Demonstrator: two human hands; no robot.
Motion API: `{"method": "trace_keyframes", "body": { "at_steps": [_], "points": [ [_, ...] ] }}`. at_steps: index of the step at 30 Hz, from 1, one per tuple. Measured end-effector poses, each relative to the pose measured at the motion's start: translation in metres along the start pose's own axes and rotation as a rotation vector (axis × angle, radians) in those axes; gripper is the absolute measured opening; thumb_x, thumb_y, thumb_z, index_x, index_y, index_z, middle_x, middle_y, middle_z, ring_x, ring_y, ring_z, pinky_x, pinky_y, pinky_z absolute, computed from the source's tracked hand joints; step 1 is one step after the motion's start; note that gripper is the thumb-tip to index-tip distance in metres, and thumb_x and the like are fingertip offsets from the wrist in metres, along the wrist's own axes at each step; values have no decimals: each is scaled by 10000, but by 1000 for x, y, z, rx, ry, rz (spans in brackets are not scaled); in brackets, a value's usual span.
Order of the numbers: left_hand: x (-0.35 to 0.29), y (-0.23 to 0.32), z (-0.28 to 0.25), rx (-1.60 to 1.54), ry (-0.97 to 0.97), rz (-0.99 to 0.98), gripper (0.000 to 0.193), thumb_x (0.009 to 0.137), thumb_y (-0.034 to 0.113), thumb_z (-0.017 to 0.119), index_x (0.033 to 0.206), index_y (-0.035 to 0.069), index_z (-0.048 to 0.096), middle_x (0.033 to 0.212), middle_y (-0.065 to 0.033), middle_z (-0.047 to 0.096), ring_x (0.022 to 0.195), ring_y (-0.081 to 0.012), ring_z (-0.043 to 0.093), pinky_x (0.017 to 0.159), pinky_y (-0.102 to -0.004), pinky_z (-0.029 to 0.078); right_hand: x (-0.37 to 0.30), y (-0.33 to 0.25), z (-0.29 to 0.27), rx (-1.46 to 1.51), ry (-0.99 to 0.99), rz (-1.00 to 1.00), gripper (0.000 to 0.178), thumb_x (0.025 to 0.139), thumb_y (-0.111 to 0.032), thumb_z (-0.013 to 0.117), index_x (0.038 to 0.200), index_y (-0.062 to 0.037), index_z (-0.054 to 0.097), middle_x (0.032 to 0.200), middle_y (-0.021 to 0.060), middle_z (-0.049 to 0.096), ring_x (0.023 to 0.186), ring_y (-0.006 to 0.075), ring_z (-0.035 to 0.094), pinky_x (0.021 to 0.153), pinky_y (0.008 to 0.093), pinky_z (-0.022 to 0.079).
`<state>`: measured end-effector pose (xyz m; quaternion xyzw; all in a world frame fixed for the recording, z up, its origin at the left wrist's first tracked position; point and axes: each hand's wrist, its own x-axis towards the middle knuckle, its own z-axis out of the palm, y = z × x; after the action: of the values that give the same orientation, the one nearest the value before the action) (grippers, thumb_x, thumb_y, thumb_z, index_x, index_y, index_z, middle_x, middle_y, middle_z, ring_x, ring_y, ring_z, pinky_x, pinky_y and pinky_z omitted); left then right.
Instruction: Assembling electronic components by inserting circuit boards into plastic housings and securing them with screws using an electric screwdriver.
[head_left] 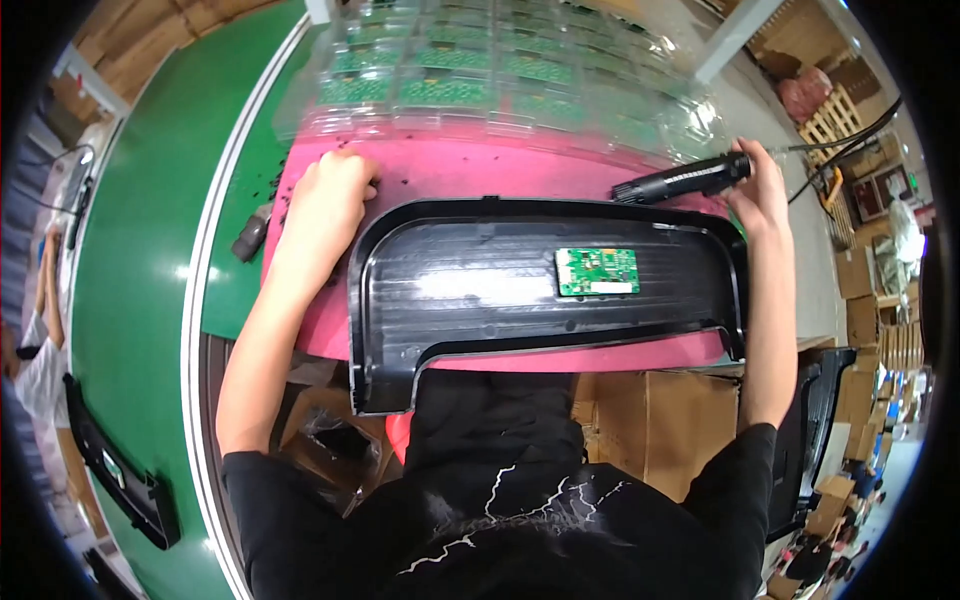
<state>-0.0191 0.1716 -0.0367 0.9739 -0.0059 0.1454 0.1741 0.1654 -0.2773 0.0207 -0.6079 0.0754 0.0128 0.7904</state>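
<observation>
A long black plastic housing [460, 275] lies on the pink mat [430, 165] in front of me, its hollow side up. A green circuit board [598, 272] rests inside it, right of the middle. My right hand [762, 195], beyond the housing's far right corner, grips the rear end of a black electric screwdriver [680, 181]. Its front end points left, over the housing's far edge. My left hand [335, 195] is closed at the mat's far left, beside scattered small black screws [284, 190]. Whatever its curled fingers hold is hidden.
Clear plastic trays [440, 92] of green circuit boards are stacked at the back. A dark grey object [252, 236] lies left of the mat. Another black housing [120, 470] lies on the green surface [150, 270] at left. Cardboard boxes [690, 420] stand below the table edge.
</observation>
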Motion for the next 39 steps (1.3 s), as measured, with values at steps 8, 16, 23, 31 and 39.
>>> {"method": "trace_keyframes", "body": {
  "at_steps": [8, 16, 23, 31, 39],
  "points": [
    [17, -1, -12, 29, -110, 35, 168, 673, -49, 676, 841, -51, 682, 721, -210, 660, 718, -322, 679, 679, -378, 533, -52, 46, 98, 211, -400, -30, 312, 911, -284, 656, 1086, -54, 536, 872, 66, 611, 846, 202, 596, 776, 350, 464],
    [28, 79, -35, -474, -122, 66, 154, 737, 8, 721, 873, -59, 692, 745, -101, 684, 722, -129, 660, 677, -277, 534, -90, 16, 104, 657, -477, -200, 461, 909, -512, 552, 1068, -81, 516, 678, 2, 428, 646, 141, 433, 753, 392, 423],
    [43, 145, -26, -967, -340, 143, 148, 803, 56, 737, 930, -16, 709, 816, -42, 684, 745, -89, 625, 697, -239, 517, -126, 8, 109, 808, -737, -229, 474, 883, -475, 603, 1091, -52, 560, 632, -59, 410, 578, 63, 397, 691, 275, 368],
    [48, 133, 13, -1075, -492, 95, 117, 911, 80, 618, 910, -29, 660, 806, -50, 669, 731, -99, 634, 680, -251, 528, -126, 2, 84, 710, -819, -453, 459, 807, -456, 692, 1054, -111, 517, 598, -64, 459, 528, 59, 429, 632, 254, 365],
    [48, 136, 34, -821, -186, 612, 104, 808, 23, 693, 877, -46, 657, 827, -131, 680, 737, -248, 669, 660, -319, 530, -124, 15, 77, 705, -758, -456, 470, 772, -450, 715, 1038, -118, 515, 589, -71, 476, 517, 57, 448, 623, 252, 385]
  ]
}}
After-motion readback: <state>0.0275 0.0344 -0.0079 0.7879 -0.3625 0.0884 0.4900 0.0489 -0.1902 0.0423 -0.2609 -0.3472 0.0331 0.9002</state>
